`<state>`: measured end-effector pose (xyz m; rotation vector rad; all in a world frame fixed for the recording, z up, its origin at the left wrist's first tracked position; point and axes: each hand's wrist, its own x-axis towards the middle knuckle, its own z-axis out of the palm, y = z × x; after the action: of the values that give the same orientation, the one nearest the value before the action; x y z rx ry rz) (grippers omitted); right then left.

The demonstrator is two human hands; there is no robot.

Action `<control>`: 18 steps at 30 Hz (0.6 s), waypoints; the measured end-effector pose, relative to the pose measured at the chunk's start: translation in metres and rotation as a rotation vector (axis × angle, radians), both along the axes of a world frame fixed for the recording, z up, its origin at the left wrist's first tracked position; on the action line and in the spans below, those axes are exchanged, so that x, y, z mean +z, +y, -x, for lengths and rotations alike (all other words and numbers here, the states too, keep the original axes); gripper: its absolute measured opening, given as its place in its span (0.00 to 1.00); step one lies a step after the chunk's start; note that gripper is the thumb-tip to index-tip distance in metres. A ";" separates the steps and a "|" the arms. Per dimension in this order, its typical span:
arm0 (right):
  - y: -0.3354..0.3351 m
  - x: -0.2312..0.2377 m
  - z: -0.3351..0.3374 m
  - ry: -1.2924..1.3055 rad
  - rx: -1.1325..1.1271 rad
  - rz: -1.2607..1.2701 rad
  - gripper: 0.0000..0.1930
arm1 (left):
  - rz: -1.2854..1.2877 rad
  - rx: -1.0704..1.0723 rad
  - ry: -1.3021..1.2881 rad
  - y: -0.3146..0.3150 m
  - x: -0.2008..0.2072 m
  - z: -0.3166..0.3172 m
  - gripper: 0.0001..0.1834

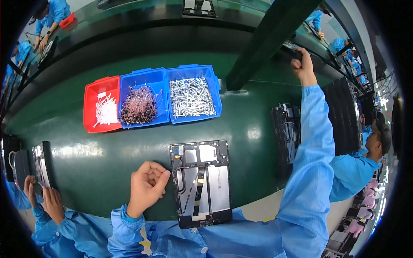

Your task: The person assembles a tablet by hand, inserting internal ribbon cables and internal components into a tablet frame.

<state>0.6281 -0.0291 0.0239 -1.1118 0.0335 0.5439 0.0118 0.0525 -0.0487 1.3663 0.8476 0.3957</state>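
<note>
Tablet: an opened tablet lies flat on the green bench, at the near edge and in front of the person's body. Its inside faces up, with silvery plates and dark thin strips.
Left hand: the left hand is just beside the left edge of the tablet. Its fingers are curled inward, and the thumb points toward the tablet. I cannot tell if some small thing is between them.
Right hand: the right hand is stretched far forward and to the right, well apart from the tablet, near the far end of the slanting dark green post. Its fingers are bent; whether they grip something, I cannot tell.
Red bin: the red bin stands beyond the tablet, leftmost of three bins in a row, and contains white thin pieces.
Middle blue bin: the middle blue bin carries a heap of small dark parts with thin pinkish wires.
Right blue bin: the right blue bin is filled with silvery-white short strips.
Dark stack: a stack of dark flat items is near the right forearm.
Left neighbour: a co-worker's hands are near another device.
</note>
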 end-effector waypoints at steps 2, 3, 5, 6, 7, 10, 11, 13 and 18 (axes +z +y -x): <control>-0.008 0.011 0.077 -0.209 0.004 0.095 0.10 | -0.003 0.027 -0.004 -0.001 0.002 0.005 0.07; -0.028 0.013 0.109 -0.292 0.086 0.098 0.10 | -0.022 0.004 0.014 -0.001 0.003 0.005 0.07; -0.061 0.018 0.190 -0.374 0.043 0.189 0.11 | -0.039 -0.019 0.033 -0.002 0.002 0.004 0.07; -0.078 0.017 0.224 -0.381 0.032 0.226 0.10 | -0.035 -0.005 0.026 -0.002 0.001 0.005 0.07; -0.092 0.015 0.256 -0.334 -0.006 0.240 0.10 | -0.034 0.008 0.019 -0.002 0.000 0.005 0.07; -0.146 -0.016 0.332 -0.185 -0.066 0.244 0.10 | -0.058 -0.027 0.017 -0.004 -0.005 0.005 0.06; -0.159 -0.023 0.356 -0.142 -0.031 0.273 0.14 | -0.057 -0.045 0.013 -0.005 -0.005 0.004 0.06; -0.167 -0.043 0.401 -0.085 -0.028 0.155 0.21 | -0.071 -0.050 0.007 -0.006 -0.005 0.000 0.06; -0.155 -0.080 0.464 0.344 0.200 -0.091 0.12 | -0.070 -0.054 0.018 -0.008 0.000 0.002 0.07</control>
<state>0.1641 -0.1840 -0.0557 -0.9280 0.1957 0.9039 0.0100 0.0442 -0.0486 1.4563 0.8166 0.3749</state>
